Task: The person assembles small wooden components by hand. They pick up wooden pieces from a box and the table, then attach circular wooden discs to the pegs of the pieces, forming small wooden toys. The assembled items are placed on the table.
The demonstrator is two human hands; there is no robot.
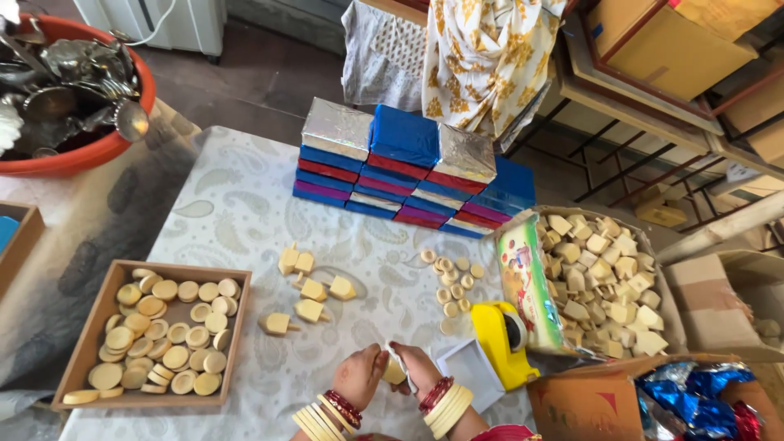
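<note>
Pinching a small cream block (pixel 394 371) between both sets of fingertips, the hands meet at the near edge of the table (pixel 237 212), just in front of a white open box (pixel 467 369) and a yellow tape dispenser (pixel 498 343). Left hand (pixel 359 376) is curled on the block's left side, right hand (pixel 418 367) on its right with a white strip or wrap at the fingertips; both are closed down tight on the piece, not spread. Risk, as I judge it: the block is small and smooth-looking and sits at the table's edge, so a loosened pinch could drop it off the near side. Bangles (pixel 327 416) on both wrists hang low and could knock the box. Beyond lie loose pegged blocks (pixel 309 287), small discs (pixel 453 290), a tray of round discs (pixel 163 327), a carton of blocks (pixel 604 278) and stacked foil-wrapped boxes (pixel 408 163).
</note>
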